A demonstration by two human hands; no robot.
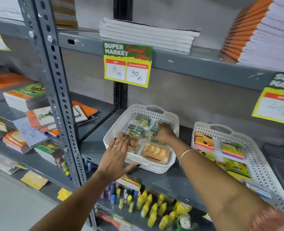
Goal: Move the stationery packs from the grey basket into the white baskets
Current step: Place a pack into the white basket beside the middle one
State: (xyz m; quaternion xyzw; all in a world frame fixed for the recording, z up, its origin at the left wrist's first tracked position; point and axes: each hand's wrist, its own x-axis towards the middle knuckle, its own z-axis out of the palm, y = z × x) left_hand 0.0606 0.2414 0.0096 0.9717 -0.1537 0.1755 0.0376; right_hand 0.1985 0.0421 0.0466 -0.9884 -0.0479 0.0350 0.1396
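Two white baskets stand on the grey middle shelf. The left white basket (154, 166) holds blue-and-yellow stationery packs (138, 129) at the back and tan packs (156, 151) at the front. My left hand (116, 157) lies flat and open across its front-left rim, fingers spread. My right hand (164, 132) reaches deep into the basket and rests on the blue-and-yellow packs; whether it grips one is unclear. The right white basket (264, 165) holds yellow, orange and green packs (234, 157). A dark grey basket (281, 164) shows partly at the far right.
A price sign (127, 64) hangs from the upper shelf above the left basket. A slotted metal upright (61, 104) stands left of my left hand. Notebooks (38, 120) crowd the left shelves; glue bottles (154, 207) fill the shelf below.
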